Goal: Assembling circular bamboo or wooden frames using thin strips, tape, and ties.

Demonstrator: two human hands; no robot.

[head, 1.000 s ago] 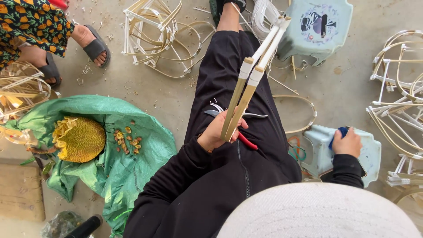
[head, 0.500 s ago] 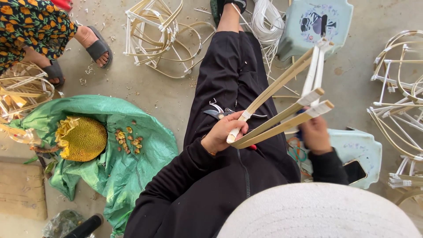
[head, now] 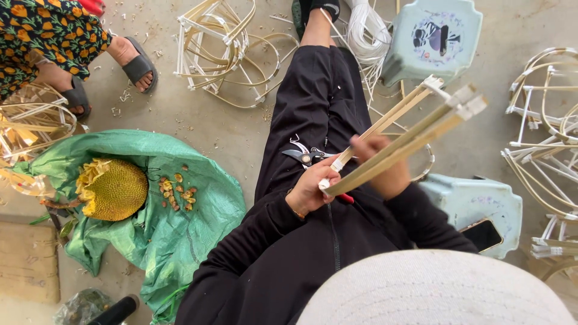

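Moved: right hand (head: 385,171) now up on the bamboo strips (head: 403,135), centre-right | left hand (head: 310,189) fingers curled shut round their lower ends | right fingers wrapped mid-bundle | pruning shears (head: 307,155) on lap | progress: strips gathered, unjoined; finished frames (head: 220,48) upper left.

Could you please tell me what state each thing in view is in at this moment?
Bamboo strips: bundled, tilted up to the right, held in both hands.
Left hand: closed on the strips' lower ends.
Right hand: wrapped around the strips.
Pruning shears: lying on the lap.
Jackfruit: cut open on green sack.
Phone: screen dark, on stool.
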